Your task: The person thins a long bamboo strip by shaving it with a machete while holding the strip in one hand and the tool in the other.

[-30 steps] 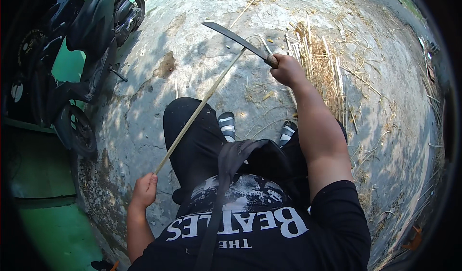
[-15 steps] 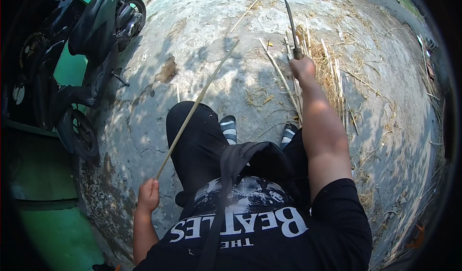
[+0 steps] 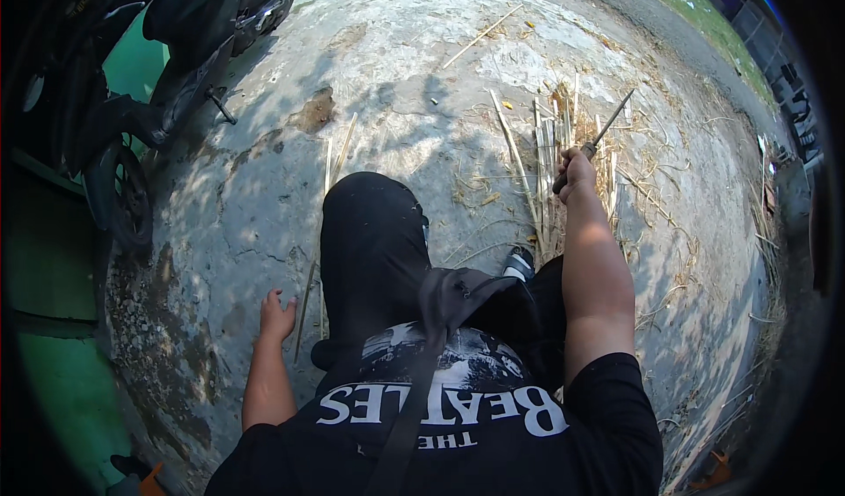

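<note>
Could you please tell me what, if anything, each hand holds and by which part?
The right hand grips the knife by its handle; the left hand holds nothing.

An outdoor yard (image 3: 264, 188) is indicated by sunlit, cracked concrete (image 3: 238, 232), a motorbike (image 3: 189, 38) parked beside a green wall (image 3: 136, 60), and a grass strip (image 3: 709, 22) beyond.

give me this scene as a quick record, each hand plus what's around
Left hand: empty, fingers loosely open, beside a thin strip
Right hand: gripping a long-bladed knife, blade pointing up and outward
Near right hand: pale strips lying on the ground
Ground: rough concrete
Far left: dark motorbike
</note>
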Tool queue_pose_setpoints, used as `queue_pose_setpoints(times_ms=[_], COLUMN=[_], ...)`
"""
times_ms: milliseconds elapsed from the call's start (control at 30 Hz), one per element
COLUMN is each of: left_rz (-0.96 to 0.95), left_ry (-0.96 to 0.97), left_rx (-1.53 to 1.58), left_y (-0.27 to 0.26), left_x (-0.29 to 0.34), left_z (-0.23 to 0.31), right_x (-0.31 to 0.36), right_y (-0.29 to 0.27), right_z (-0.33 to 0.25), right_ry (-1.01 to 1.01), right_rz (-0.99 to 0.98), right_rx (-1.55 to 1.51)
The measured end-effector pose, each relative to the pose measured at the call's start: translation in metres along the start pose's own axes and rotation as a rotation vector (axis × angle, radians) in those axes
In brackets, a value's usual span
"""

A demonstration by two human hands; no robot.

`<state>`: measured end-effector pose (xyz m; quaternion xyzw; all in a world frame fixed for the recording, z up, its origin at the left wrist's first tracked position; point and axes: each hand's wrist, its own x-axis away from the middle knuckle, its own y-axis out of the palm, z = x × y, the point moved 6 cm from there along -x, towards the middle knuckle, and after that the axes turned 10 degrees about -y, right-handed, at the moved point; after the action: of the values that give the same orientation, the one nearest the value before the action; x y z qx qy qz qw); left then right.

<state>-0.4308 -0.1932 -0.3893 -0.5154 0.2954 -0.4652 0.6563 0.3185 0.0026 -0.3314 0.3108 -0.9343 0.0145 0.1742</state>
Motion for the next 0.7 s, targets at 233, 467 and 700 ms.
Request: queue_pose_setpoints(times_ms=[233, 467, 700], left_rz=[-0.563, -0.839, -0.689], left_ry=[-0.714, -0.792, -0.947], left_rx=[0.283, 0.271, 0.948], left_y=[0.108, 0.150, 0.135], left_x=[0.084, 0.141, 0.015], left_z=[-0.115, -0.114, -0.084], right_x=[0.034, 0.023, 0.041], right_y=[0.005, -0.088, -0.272], right_z=[-0.060, -0.121, -0.001], right_ry=[-0.204, -0.435, -0.351], right_rz=[-0.217, -0.361, -0.201], right_rx=[0.107, 0.614, 0.945])
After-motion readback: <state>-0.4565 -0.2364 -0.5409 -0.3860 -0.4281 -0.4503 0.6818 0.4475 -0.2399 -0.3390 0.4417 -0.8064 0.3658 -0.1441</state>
